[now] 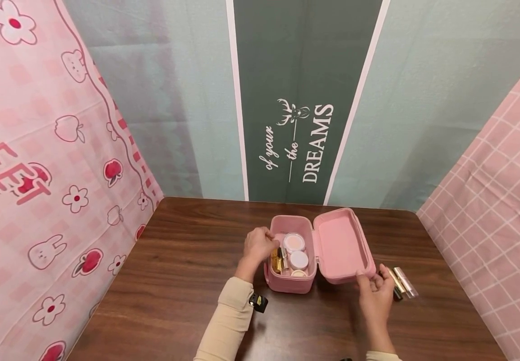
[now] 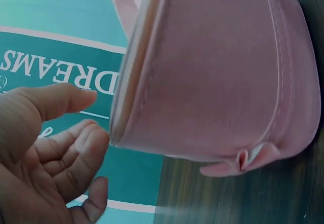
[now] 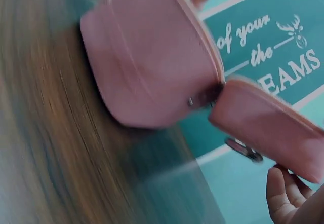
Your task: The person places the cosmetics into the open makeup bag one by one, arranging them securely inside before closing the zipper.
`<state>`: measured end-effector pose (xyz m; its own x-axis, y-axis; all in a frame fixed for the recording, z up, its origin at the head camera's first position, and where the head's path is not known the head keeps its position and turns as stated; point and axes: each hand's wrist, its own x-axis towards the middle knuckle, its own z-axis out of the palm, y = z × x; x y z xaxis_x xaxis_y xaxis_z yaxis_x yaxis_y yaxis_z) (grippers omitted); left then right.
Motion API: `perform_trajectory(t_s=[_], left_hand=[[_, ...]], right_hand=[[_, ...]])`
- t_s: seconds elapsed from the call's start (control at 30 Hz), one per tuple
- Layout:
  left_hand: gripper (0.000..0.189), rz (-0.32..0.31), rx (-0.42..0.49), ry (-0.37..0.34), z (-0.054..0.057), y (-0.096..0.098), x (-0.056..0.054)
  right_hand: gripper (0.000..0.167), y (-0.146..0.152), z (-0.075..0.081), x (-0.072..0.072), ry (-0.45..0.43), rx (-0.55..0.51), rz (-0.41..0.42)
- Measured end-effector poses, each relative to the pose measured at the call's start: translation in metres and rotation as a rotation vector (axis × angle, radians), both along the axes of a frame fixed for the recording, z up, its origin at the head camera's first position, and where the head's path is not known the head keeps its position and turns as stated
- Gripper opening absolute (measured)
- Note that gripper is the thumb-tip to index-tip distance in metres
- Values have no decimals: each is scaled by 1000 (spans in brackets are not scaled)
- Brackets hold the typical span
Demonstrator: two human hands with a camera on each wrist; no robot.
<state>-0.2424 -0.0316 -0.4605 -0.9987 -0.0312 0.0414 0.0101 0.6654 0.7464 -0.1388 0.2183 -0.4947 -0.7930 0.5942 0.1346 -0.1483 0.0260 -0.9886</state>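
A pink cosmetic case [image 1: 290, 285] stands on the table, its lid [image 1: 341, 245] swung out to the right. Inside lie round compacts [image 1: 294, 242], a white-lidded jar [image 1: 299, 259] and gold tubes [image 1: 276, 260]. My left hand [image 1: 260, 246] is at the case's left rim; in the left wrist view its thumb and loosely bent fingers are apart, holding nothing. With thumb and fingers at the lid's near right corner, my right hand [image 1: 375, 296] holds the lid. The right wrist view shows that hand [image 3: 293, 201] below the lid's outer side [image 3: 273, 127], partly out of frame.
To the right of my right hand, several lipstick-like tubes [image 1: 405, 283] lie on the brown wooden table [image 1: 187, 260]. A green printed cloth [image 1: 287, 65] hangs behind, with pink patterned cloths [image 1: 74, 165] at the sides. A zipper pull [image 3: 244, 149] dangles under the lid.
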Motion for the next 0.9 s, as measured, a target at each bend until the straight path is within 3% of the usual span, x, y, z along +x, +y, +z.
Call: perform_trajectory(t_s=[0.1,0.33,0.47,0.6,0.7,0.9], left_hand=[[16,-25,21,57,-3,-3,-4],[23,-35,25,134,-11,-7,-20],[34,-57,27,128,-16,-9,-28],[43,-109,19,108,-24,-9,-33],[46,-142,39,94,-32,-9,-35],[45,-166,177,74,-36,-8,-36]], right_hand=[[57,-7,-1,2,-2,-148,21],[64,-18,-7,7,-5,-156,44],[81,-25,-10,9,-2,-24,23],[94,-32,-18,10,47,270,-45],[97,-34,-22,10,77,431,-94],[93,-31,-20,9,91,492,-111]])
